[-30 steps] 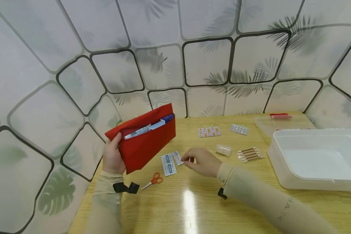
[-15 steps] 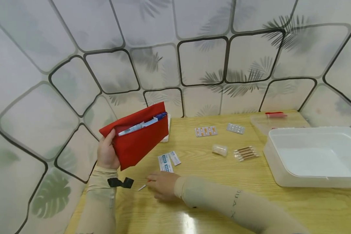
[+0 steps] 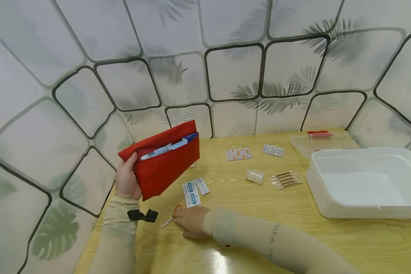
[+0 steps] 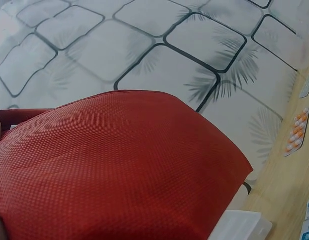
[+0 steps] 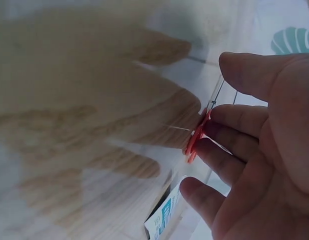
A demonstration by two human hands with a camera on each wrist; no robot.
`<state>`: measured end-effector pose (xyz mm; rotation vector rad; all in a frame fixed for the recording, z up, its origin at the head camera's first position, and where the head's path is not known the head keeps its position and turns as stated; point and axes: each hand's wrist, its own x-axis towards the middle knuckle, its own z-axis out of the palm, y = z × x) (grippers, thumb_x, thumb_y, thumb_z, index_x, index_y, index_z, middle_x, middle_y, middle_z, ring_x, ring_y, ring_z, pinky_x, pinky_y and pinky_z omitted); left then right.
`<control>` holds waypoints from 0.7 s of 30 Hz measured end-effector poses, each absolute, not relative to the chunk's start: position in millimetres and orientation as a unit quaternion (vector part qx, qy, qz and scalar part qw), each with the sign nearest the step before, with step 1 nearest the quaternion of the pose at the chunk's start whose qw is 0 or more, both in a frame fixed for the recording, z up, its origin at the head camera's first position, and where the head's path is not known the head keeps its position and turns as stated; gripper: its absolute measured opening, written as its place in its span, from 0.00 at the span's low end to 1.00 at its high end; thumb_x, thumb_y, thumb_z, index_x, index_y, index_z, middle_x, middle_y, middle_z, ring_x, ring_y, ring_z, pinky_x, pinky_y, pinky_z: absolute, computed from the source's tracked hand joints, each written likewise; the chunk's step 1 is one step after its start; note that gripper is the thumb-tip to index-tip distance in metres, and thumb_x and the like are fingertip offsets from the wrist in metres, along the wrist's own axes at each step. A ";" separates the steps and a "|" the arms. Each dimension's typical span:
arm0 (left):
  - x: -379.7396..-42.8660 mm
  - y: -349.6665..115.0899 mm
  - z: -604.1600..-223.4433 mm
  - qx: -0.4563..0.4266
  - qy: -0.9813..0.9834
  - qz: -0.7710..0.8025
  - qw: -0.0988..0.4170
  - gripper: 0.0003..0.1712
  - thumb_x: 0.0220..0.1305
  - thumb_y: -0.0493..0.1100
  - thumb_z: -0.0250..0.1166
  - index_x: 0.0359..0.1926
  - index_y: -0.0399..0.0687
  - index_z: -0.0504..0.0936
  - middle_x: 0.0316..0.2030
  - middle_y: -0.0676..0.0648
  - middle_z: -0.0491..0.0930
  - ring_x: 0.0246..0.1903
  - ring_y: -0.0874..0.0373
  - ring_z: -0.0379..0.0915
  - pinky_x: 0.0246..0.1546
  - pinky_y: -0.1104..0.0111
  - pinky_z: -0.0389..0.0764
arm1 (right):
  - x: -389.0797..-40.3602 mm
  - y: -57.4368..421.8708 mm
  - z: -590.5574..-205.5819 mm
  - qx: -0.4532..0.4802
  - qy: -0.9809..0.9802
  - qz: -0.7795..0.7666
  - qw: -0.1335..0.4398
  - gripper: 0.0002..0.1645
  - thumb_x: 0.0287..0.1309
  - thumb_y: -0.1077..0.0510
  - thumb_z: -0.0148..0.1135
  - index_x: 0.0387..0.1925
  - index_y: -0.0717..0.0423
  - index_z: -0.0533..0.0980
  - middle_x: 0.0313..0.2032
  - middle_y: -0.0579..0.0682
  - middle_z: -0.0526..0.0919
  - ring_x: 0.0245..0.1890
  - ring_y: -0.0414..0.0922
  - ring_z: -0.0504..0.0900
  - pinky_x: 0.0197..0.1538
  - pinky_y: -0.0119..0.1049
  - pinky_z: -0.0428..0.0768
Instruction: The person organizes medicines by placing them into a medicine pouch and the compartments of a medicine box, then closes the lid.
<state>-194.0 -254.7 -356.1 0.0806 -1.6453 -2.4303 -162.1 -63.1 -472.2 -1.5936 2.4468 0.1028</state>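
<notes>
My left hand (image 3: 127, 183) grips a red fabric pouch (image 3: 169, 167) by its left end, thumb over the mouth edge, and holds it up above the table. Out of its opening show a whitish packet (image 3: 155, 152) and a dark blue box (image 3: 190, 137). The pouch's red side (image 4: 124, 165) fills much of the left wrist view. My right hand (image 3: 191, 221) is low at the table, its fingertips on the orange handle of small scissors (image 3: 167, 222). In the right wrist view the fingers touch the scissors' handle (image 5: 195, 142) while the thumb stands apart.
Two blue-and-white packets (image 3: 191, 194) lie beyond my right hand. Farther back are an orange capsule blister pack (image 3: 238, 154), a silver one (image 3: 273, 150), a clear small bottle (image 3: 254, 176) and bagged cotton swabs (image 3: 285, 179). A white bin (image 3: 328, 198) stands right, a clear lid (image 3: 301, 144) behind it.
My right hand has moved from beside the small packet left and toward me, down onto the scissors, which have turned slightly. My left hand still holds the pouch up.
</notes>
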 end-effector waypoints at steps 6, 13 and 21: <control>-191.2 -250.4 -358.5 0.032 -0.561 -0.821 0.100 0.20 0.72 0.52 0.53 0.59 0.50 0.67 0.49 0.48 0.73 0.47 0.54 0.71 0.46 0.63 0.75 | -154.5 -43.3 -480.4 -0.542 0.833 -0.001 0.108 0.35 0.61 0.43 0.60 0.67 0.46 0.66 0.67 0.39 0.65 0.65 0.36 0.65 0.63 0.31 0.66; -188.2 -241.3 -362.7 0.043 -0.554 -0.828 0.081 0.16 0.73 0.51 0.52 0.56 0.52 0.66 0.47 0.49 0.73 0.46 0.55 0.72 0.44 0.64 0.76 | -147.5 -4.2 -480.4 -0.556 0.826 -0.033 0.087 0.30 0.61 0.47 0.61 0.63 0.50 0.70 0.63 0.42 0.70 0.61 0.38 0.70 0.60 0.32 0.70; -181.2 -225.1 -369.8 0.032 -0.573 -0.817 0.052 0.17 0.73 0.52 0.51 0.54 0.48 0.69 0.44 0.49 0.76 0.44 0.55 0.74 0.43 0.63 0.77 | -155.7 50.4 -486.4 -0.520 0.847 -0.073 0.078 0.27 0.60 0.49 0.60 0.60 0.53 0.74 0.61 0.46 0.73 0.60 0.42 0.73 0.60 0.34 0.70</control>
